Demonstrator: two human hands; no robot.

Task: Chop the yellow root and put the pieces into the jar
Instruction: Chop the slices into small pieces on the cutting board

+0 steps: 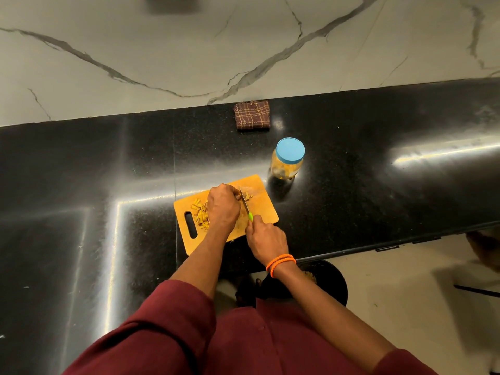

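Your left hand (223,208) pins the yellow root (239,196) on the cutting board (263,209) with curled fingers, steadying it, while your right hand (266,239) grips the knife (245,203) for the cut.

The person wears a dark red top with long loose sleeves (173,315) pushed up, so both forearms are bare. Two thin bright orange bands (280,262) go round the right wrist. The hands wear no gloves

Both arms are reaching forward; the left hand (223,207) is lying knuckles-up with fingers curled down, while the right hand (266,240), just beside it, is gripping closed.
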